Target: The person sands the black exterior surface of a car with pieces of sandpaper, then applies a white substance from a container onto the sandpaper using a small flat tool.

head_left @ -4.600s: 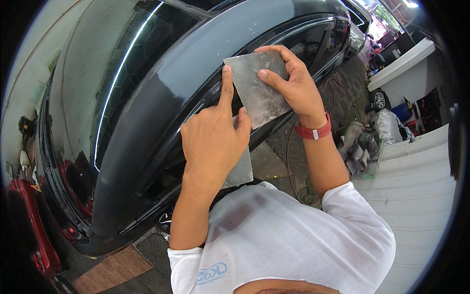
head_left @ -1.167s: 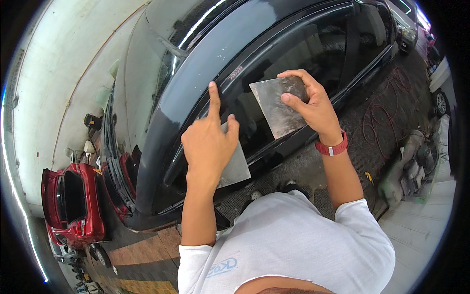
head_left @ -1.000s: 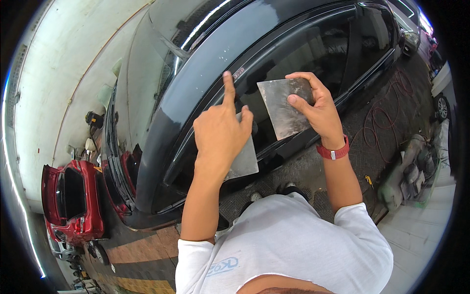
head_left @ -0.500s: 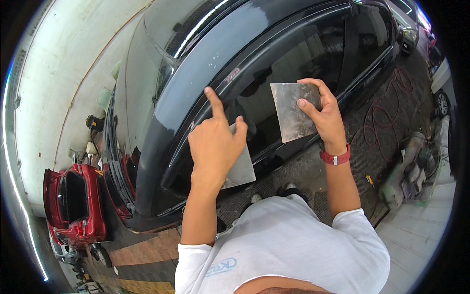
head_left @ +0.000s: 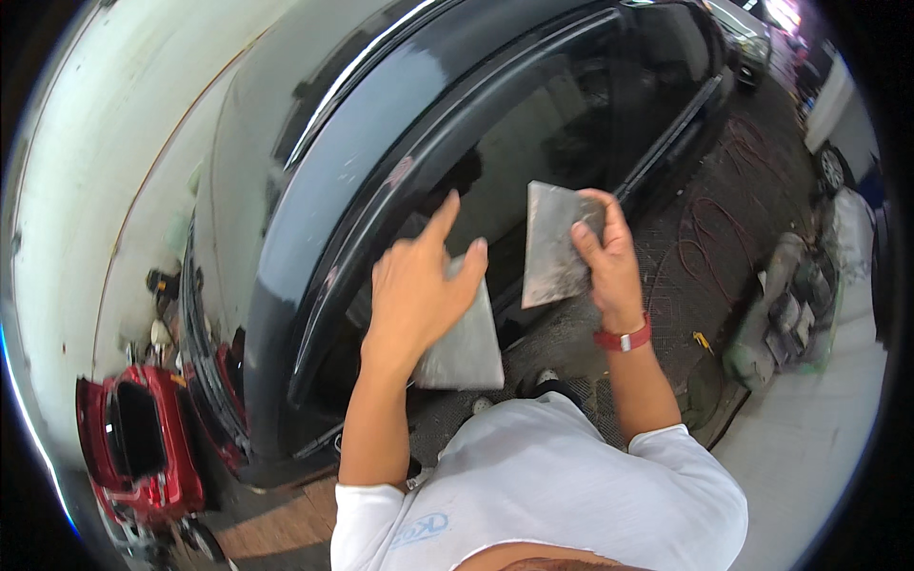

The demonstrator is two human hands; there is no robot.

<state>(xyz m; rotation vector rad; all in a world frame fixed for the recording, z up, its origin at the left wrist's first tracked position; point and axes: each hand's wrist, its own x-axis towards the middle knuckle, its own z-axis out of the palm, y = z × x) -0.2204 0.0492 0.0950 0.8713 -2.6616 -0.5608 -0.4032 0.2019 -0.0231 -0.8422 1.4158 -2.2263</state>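
My left hand (head_left: 411, 295) is over the side of a dark car (head_left: 314, 200), back of the hand upward, index finger stretched out and thumb apart. Its other fingers are folded over a flat light grey plate (head_left: 471, 352), partly hidden below the palm. The fingertip is in front of the side window, apart from the roof edge. My right hand (head_left: 609, 257) pinches a thin, smeared grey plate (head_left: 552, 252) by its right edge, thumb on the near face. A dull grey patch (head_left: 386, 90) on the roof rail carries a few pale specks (head_left: 345, 174).
A red car (head_left: 143, 447) with its rear open stands at the lower left. Red hose (head_left: 709, 238) lies coiled on the dark floor at right. Near the right wall is a wrapped bundle of parts (head_left: 790, 314). Another car (head_left: 747, 52) stands at the far right.
My left index finger has come away from the roof edge and is now over the window. The right hand's plate has turned and shifted slightly lower. The whole view has shifted.
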